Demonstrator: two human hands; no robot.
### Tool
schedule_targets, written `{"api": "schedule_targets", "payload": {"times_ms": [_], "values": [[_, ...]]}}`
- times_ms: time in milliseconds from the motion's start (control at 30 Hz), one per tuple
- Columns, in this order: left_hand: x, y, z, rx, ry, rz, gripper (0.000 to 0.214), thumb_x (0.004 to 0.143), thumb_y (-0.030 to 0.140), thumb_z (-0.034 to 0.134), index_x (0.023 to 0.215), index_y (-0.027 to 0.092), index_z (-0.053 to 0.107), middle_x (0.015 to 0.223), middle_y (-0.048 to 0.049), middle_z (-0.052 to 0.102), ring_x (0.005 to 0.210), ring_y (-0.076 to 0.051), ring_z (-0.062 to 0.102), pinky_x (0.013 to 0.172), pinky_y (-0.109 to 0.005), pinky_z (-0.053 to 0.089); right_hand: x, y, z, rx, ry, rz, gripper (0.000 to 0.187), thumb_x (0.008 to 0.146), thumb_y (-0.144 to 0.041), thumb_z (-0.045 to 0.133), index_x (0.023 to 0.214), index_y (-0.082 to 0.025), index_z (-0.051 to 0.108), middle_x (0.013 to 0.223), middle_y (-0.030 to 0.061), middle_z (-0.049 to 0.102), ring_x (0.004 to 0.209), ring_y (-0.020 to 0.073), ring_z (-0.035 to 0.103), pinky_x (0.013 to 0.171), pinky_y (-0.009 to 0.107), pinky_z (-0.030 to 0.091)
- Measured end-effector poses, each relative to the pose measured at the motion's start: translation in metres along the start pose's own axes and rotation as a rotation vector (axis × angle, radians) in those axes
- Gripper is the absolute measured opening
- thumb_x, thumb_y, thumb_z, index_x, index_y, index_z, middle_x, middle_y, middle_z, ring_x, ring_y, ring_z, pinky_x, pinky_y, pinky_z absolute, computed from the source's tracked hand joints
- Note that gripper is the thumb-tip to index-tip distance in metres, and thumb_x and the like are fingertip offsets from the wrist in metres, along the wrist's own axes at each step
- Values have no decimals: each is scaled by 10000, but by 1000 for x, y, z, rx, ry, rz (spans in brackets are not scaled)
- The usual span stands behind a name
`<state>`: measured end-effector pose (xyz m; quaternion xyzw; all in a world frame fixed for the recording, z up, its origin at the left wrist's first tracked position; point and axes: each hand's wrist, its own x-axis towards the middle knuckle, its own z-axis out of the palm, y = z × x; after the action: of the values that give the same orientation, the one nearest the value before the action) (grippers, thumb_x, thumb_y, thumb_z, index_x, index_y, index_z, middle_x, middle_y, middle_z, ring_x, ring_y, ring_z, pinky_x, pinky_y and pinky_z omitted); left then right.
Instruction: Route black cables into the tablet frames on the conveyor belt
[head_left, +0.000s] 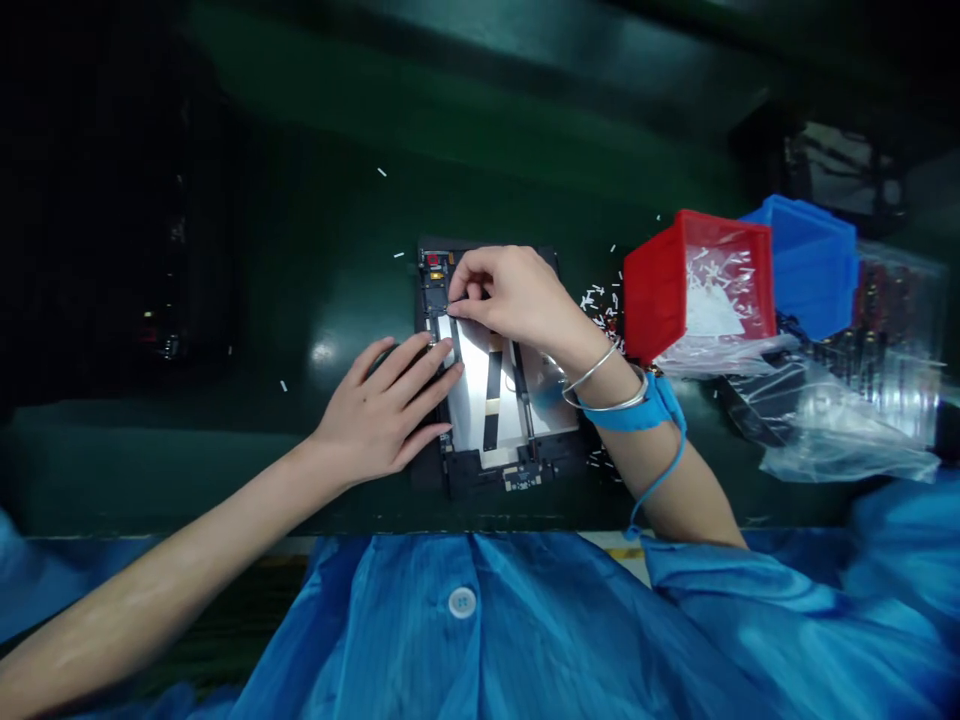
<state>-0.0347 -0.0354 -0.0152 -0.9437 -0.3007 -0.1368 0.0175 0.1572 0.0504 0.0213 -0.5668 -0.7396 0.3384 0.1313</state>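
Observation:
An opened tablet-like device (495, 440) lies on the dark green bench (330, 250), its silver inner plate, black ribbon strips and circuit parts showing. My left hand (386, 410) rests flat on its left edge, fingers stretched out. My right hand (510, 295) hovers over the upper left corner, fingertips pinched together at the plate's top edge on something too small to name. That wrist wears bangles and a blue grounding strap (645, 405) with a cord.
A red bin (660, 290) lined with a clear bag of small white pieces stands right of the device, a blue bin (814, 265) behind it. Small white bits (596, 300) litter the bench. Clear plastic bags (847, 420) lie at right.

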Motion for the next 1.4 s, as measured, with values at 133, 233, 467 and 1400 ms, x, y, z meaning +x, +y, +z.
{"api": "schedule_targets", "payload": {"times_ms": [133, 233, 467, 1400], "values": [[1, -2, 0, -9, 2, 50, 474, 972, 360, 381, 1336, 83, 506, 1395, -111, 523, 1277, -308, 493, 1006, -434, 387, -1, 2, -8, 101, -8, -17, 127, 741, -115, 701, 656, -176, 630, 612, -25, 584, 592, 104, 496, 597, 273, 351], [0, -3, 2, -61, -9, 45, 490, 977, 361, 370, 1373, 89, 467, 1405, -106, 512, 1306, -292, 470, 1032, -425, 380, -2, 2, -15, 116, 66, -50, 99, 764, -142, 694, 688, -181, 644, 659, -16, 607, 610, 110, 512, 604, 273, 367], [-1, -4, 2, -82, -57, 35, 498, 983, 370, 349, 1386, 100, 463, 1405, -106, 513, 1324, -277, 453, 1062, -413, 370, 3, 3, -9, -53, -65, -78, 102, 697, -99, 730, 683, -166, 653, 718, -21, 563, 664, 105, 493, 625, 268, 343], [2, -5, -3, -38, -34, 73, 473, 992, 364, 329, 1325, 81, 509, 1373, -103, 548, 1248, -296, 516, 1002, -439, 395, -2, 7, 3, -81, -8, -91, 110, 754, -97, 657, 674, -170, 640, 746, -7, 580, 741, 120, 523, 677, 273, 354]]}}
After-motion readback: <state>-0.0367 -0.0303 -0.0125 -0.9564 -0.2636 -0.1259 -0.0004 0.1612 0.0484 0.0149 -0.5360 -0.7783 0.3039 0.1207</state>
